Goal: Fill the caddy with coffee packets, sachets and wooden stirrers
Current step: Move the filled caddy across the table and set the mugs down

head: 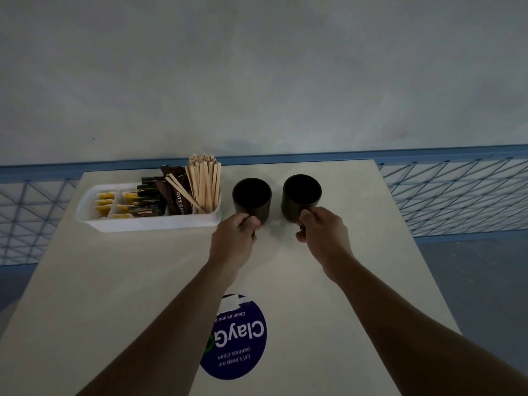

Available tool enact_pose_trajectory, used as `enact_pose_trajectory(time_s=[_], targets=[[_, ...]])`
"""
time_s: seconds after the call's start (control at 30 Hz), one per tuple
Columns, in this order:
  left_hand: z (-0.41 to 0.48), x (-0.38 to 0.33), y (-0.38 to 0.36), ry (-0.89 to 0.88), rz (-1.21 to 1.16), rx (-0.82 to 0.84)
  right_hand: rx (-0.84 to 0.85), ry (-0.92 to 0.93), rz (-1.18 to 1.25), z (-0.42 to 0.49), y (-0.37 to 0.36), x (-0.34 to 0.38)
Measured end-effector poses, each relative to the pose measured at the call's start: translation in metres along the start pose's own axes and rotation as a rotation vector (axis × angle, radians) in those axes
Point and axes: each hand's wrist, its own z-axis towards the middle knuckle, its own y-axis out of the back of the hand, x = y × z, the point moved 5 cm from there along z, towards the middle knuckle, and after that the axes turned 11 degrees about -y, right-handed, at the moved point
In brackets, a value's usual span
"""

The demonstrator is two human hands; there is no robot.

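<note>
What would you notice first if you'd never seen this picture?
Two hands stand out: the left hand grips the left mug and the right hand grips the right mug. Left of them sits a white caddy with wooden stirrers sticking up. A round blue sticker lies nearer the person.

Grey wall (257, 67), beige table (114, 281)

Readable print: one table sticker, one coffee packet.
The round dark blue sticker (239, 337) on the pale beige tabletop (114, 281) lies upside down to the viewer and reads "ClayG" in large white letters, its end hidden, with "Clean as you", cut off, and "Let's keep our pantries clean". A tall brown coffee packet (178, 200) in the white plastic caddy (154, 224) shows "CITY CAF".
</note>
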Motion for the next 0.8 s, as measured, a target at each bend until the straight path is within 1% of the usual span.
enact_pose_trajectory(time_s=[0.23, 0.4, 0.5, 0.67, 0.8], targets=[[0.002, -0.001, -0.001, 0.004, 0.001, 0.001, -0.002, 0.006, -0.016, 0.001, -0.001, -0.001], [0.002, -0.001, 0.003, 0.008, 0.039, 0.01, 0.008, -0.01, -0.013, 0.001, 0.0, 0.0], [-0.001, 0.001, 0.007, 0.0, 0.073, 0.005, -0.019, 0.0, -0.041, 0.0, 0.004, -0.005], [-0.018, -0.003, 0.023, -0.002, 0.123, -0.019, -0.044, -0.034, -0.073, -0.013, 0.014, -0.011], [-0.04, -0.009, 0.038, 0.017, 0.161, 0.012, -0.02, -0.043, -0.096, -0.036, 0.022, -0.012]])
